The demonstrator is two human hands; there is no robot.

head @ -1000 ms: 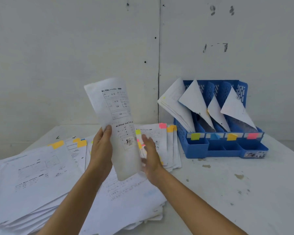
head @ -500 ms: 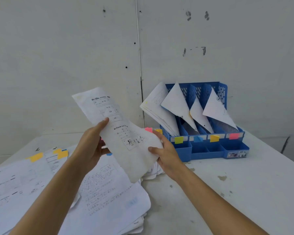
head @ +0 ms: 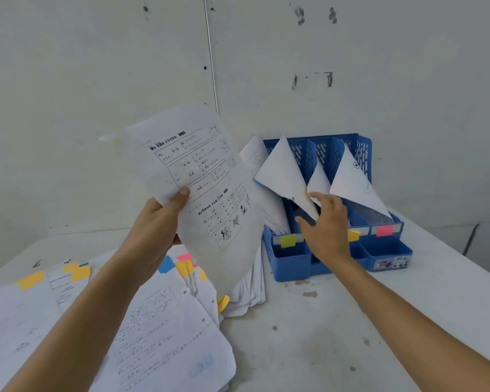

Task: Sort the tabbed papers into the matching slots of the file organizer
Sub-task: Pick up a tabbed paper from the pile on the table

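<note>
A white table (head: 351,335) stands against a pale wall. Its left part carries a spread pile of tabbed papers (head: 153,329) with yellow, blue and pink tabs. At the back right stands the blue file organizer (head: 362,154), its slots holding leaning sheets, with green, yellow and pink labels on the front rail. The left hand (head: 153,230) has its grip closed on one printed sheet (head: 207,188), raised above the pile, thumb on its face. The right hand (head: 327,224) reaches into the organizer with an open grip, fingers spread, touching the sheets in a middle slot.
</note>
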